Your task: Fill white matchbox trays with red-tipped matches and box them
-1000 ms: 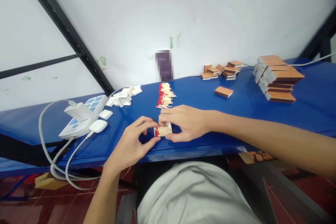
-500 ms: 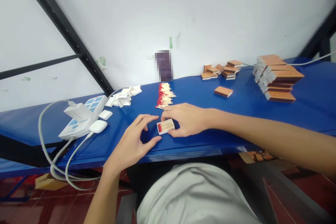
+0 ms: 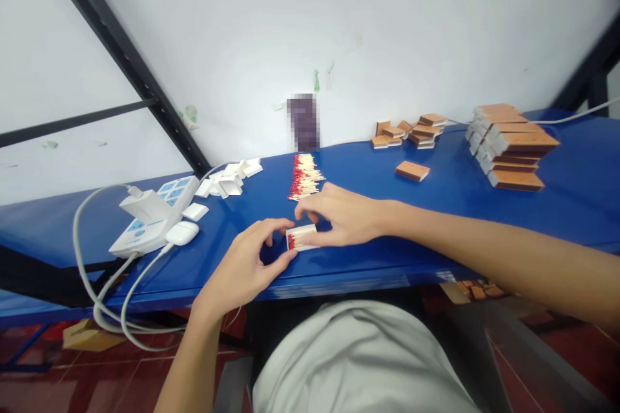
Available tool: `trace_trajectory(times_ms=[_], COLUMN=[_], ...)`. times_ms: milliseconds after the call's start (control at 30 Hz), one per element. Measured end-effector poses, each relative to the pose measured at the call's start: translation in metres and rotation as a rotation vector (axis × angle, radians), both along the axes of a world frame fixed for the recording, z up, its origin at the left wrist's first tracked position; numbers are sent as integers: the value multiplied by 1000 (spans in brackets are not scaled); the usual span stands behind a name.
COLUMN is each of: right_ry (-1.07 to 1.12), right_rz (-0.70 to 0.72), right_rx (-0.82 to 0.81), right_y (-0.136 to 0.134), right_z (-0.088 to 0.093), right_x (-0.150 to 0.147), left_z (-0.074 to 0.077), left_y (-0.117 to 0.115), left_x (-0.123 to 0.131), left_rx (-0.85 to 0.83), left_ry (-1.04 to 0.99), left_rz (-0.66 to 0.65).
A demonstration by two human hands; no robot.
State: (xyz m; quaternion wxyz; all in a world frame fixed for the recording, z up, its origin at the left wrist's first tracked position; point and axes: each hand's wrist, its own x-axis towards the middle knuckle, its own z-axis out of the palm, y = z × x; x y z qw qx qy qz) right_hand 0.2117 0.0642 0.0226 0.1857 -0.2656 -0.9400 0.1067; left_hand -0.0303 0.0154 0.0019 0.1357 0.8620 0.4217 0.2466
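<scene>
A small white matchbox tray [image 3: 301, 237] filled with red-tipped matches lies near the front edge of the blue table [image 3: 436, 219]. My right hand [image 3: 341, 216] curls over it, thumb and fingers pinching its right end. My left hand [image 3: 245, 264] sits just left of the tray, thumb and forefinger bent toward its red-tipped end and touching it. A loose pile of red-tipped matches [image 3: 304, 175] lies just behind my hands.
Empty white trays [image 3: 227, 181] are heaped at the back left beside a white power strip [image 3: 152, 213] with cables and a white earbud case [image 3: 181, 232]. Orange matchbox sleeves: one single [image 3: 412, 170], a small heap [image 3: 411, 130], a tall stack [image 3: 511, 145] at right.
The filled tray shifted slightly left under my right hand. My left thumb and forefinger, apart from it half a second ago, closed back onto its left end.
</scene>
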Motion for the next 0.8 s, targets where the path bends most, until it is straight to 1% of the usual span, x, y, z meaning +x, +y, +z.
trace_trajectory(times_ms=[100, 167, 300, 367, 467, 600, 733, 800], right_ry=[43, 30, 3, 19, 0, -84, -147, -151], right_rz=[-126, -173, -138, -164, -248, -218, -245, -236], right_rx=[-32, -35, -106, -68, 30, 83, 110, 117], right_y=[10, 16, 24, 25, 26, 25, 26, 26], right_z=[1, 0, -3, -4, -5, -10, -16, -17], right_x=[3, 5, 7, 7, 6, 3, 0, -1], left_z=[0, 1, 3, 4, 4, 3, 2, 2], left_y=[-1, -1, -1, 0, 0, 0, 0, 0], left_x=[1, 1, 2, 3, 3, 3, 3, 3], left_rx=[-1, 0, -9, -18, -25, -31, -28, -26], left_ry=[0, -5, 12, 22, 22, 13, 8, 4], left_rz=[-17, -34, -54, -56, -58, -64, -71, -74])
